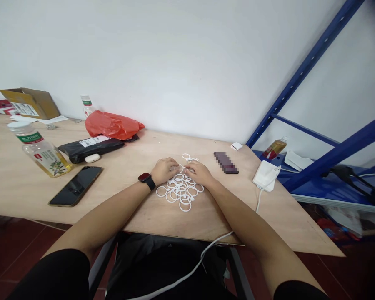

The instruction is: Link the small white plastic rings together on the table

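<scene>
A loose pile of white plastic rings (178, 189) lies on the wooden table in front of me. Both hands meet at the pile's far side. My left hand (165, 170), with a dark watch on its wrist, has its fingers closed on a white ring (181, 168). Across from it, my right hand (198, 171) pinches the same ring from the other side. Just beyond my fingertips lies a small group of rings (186, 156), apart from the larger pile.
At left are a phone (76, 186), a tea bottle (42, 152), a black package (93, 148), a red plastic bag (112, 124) and an earbud case (92, 158). To the right lie a pixelated dark object (226, 162) and a white power bank (266, 176) with a cable. Blue shelving (309, 133) borders the table.
</scene>
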`<control>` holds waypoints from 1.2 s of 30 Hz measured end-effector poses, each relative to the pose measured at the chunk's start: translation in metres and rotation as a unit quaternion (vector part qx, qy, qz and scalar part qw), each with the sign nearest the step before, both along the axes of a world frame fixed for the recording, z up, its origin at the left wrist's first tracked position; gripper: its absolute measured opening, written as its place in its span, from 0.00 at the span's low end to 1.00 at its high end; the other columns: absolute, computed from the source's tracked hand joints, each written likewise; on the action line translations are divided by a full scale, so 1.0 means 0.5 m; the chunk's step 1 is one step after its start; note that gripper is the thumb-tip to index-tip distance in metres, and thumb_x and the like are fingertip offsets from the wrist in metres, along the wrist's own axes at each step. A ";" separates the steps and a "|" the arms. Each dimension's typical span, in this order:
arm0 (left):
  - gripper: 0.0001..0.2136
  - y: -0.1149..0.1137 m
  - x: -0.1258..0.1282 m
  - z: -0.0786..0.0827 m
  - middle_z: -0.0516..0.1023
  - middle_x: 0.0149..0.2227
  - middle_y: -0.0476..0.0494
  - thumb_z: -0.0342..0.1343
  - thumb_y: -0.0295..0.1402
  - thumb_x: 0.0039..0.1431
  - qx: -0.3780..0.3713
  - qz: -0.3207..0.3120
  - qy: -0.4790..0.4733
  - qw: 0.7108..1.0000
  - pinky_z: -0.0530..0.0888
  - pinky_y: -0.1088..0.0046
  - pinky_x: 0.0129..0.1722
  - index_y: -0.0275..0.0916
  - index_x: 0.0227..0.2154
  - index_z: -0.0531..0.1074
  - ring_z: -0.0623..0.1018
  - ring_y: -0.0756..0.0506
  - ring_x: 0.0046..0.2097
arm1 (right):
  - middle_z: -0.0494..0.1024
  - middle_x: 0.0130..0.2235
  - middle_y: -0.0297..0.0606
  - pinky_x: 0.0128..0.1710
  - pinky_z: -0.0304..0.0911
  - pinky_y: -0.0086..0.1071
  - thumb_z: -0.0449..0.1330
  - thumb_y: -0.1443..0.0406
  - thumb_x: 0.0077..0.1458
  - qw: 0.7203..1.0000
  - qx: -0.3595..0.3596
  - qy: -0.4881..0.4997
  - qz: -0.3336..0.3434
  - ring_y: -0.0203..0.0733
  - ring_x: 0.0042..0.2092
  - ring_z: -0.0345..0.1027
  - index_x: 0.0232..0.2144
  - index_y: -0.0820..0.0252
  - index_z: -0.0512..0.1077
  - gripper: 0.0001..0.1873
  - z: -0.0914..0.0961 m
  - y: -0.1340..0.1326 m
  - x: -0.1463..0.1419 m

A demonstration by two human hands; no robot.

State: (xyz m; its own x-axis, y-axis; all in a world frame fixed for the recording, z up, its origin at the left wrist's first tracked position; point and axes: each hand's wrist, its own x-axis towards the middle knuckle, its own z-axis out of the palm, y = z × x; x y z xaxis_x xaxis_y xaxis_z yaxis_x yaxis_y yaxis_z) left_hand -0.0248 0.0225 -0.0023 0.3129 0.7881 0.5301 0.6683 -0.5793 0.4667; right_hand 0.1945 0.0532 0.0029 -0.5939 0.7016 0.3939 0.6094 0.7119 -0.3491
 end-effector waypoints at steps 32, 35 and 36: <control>0.06 -0.031 0.024 0.027 0.78 0.35 0.43 0.53 0.29 0.61 0.036 -0.117 0.003 0.992 0.73 0.71 0.42 0.38 0.34 0.75 0.76 0.48 0.38 | 0.72 0.28 0.36 0.36 0.60 0.32 0.47 0.70 0.49 0.993 -0.006 0.107 0.039 0.41 0.33 0.66 0.25 0.57 0.68 0.10 0.007 -0.009 0.001; 0.05 -0.035 0.028 0.030 0.78 0.32 0.45 0.55 0.31 0.60 0.024 -0.102 0.015 0.994 0.72 0.70 0.39 0.37 0.35 0.74 0.76 0.47 0.35 | 0.73 0.27 0.36 0.37 0.60 0.32 0.47 0.71 0.49 0.993 -0.008 0.111 0.033 0.42 0.33 0.67 0.25 0.57 0.69 0.12 0.006 -0.008 0.002; 0.05 -0.035 0.029 0.030 0.78 0.33 0.44 0.55 0.31 0.60 0.023 -0.097 0.015 0.995 0.72 0.69 0.40 0.37 0.36 0.74 0.76 0.47 0.36 | 0.74 0.28 0.36 0.38 0.61 0.33 0.47 0.71 0.50 0.993 -0.007 0.113 0.028 0.42 0.34 0.68 0.26 0.57 0.70 0.12 0.006 -0.008 0.002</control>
State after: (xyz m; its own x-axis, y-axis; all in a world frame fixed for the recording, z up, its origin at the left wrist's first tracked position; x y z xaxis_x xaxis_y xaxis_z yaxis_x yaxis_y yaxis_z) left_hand -0.0104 0.0048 0.0127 0.4739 0.6856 0.5527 0.5546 -0.7199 0.4174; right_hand 0.1955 0.0491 0.0058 -0.5291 0.6767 0.5121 0.4747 0.7362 -0.4823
